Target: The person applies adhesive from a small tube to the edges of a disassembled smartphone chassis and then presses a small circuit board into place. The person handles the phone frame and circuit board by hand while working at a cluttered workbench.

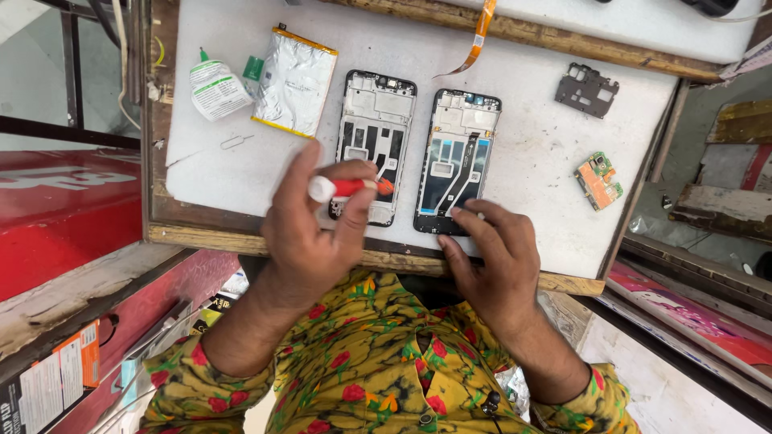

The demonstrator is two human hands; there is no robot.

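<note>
Two opened phone frames lie side by side on a white work mat (531, 145). My left hand (310, 233) grips a small screwdriver (347, 188) with a red shaft and a white cap, held across the lower part of the left phone frame (375, 120). My right hand (492, 257) rests at the bottom edge of the right phone frame (457, 153), its fingertips touching the frame's lower end. Both frames show bare inner plates and dark flex cables.
A silver battery with yellow edges (295, 80) and a white glue bottle with a green tip (215, 87) lie at the mat's far left, with a thin metal pin (237, 143) nearby. At right sit a dark cover plate (586, 89) and a green-and-orange circuit board (598, 180). An orange flex cable (479, 36) hangs at the top.
</note>
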